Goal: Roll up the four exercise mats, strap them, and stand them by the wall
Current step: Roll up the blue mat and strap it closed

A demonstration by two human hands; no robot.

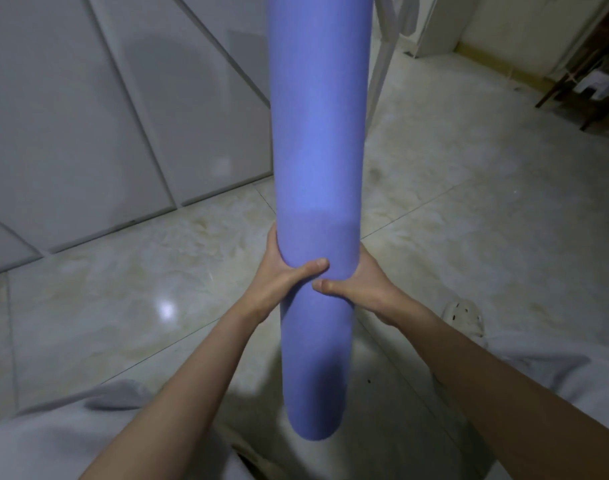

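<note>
Rolled blue mat upright, left hand & right hand both clamped round it; no strap visible; other mats unseen.

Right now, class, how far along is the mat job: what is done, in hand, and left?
Done: one blue mat is rolled tight. In hand: left hand and right hand grip it upright. Left: no strap shows, it is not yet set by the wall, and other mats are out of view.

Home interior, glossy tiled floor, grey cupboard panels
</note>
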